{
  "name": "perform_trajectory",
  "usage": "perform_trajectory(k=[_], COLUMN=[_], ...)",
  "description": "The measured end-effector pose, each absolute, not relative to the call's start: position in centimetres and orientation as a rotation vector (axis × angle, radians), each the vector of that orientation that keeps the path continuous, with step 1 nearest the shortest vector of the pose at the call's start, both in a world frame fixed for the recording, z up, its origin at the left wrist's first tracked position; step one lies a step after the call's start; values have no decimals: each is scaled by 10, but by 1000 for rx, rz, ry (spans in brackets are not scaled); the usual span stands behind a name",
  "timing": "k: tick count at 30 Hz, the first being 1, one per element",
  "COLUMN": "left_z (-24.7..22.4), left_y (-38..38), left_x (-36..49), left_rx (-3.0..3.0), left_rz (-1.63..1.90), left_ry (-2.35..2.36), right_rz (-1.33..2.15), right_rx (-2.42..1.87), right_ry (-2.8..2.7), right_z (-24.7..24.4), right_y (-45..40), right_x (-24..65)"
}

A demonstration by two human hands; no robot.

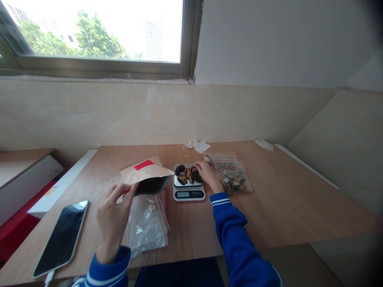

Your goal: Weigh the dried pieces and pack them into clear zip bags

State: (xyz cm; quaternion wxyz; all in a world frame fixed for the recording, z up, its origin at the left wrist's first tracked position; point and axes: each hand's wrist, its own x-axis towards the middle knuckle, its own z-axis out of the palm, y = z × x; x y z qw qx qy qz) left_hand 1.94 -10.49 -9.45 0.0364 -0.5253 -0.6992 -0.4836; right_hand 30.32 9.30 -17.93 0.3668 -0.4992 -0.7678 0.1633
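Pale wall (167, 115) stands behind a wood-toned counter (191, 239), beneath a window (98, 40). Hazards, judged left to right: the phone (61, 239) lies near the front edge, and a tug on its white cable (50, 276) could drag it off. The paper pouch (149, 170) is supported at its rim by the left hand (113, 211), thumb and fingers pinched closed; a slack pinch could let the open mouth sag or fold. Its corner reaches the scale (189, 195), so contact could disturb the reading. The dark dried pieces (188, 172) sit loosely, some close to the plate's edge; a nudge from the right hand (207, 174) could roll one off.

Positions, left to right: loose clear bags (148, 227) lie beside and below the pouch, right of the left hand. The dried pieces are on the scale, right of the pouch and at the right hand's fingertips. That hand is partly curled; whether it grips a piece cannot be told. Filled bags (237, 181) lie just to its right.
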Motion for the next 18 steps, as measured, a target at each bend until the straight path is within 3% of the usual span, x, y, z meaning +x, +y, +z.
perform_trajectory(k=[8, 18], left_z=[-97, -105], left_y=[-104, -107], left_x=[21, 29], left_rx=[-1595, -1572], left_rz=[-1523, -1553], left_ry=[-2148, -2140], right_rz=[392, 433], right_rx=[-1316, -1449], right_ry=[-1450, -1365], right_z=[-216, -225], right_y=[66, 55], right_x=[321, 319])
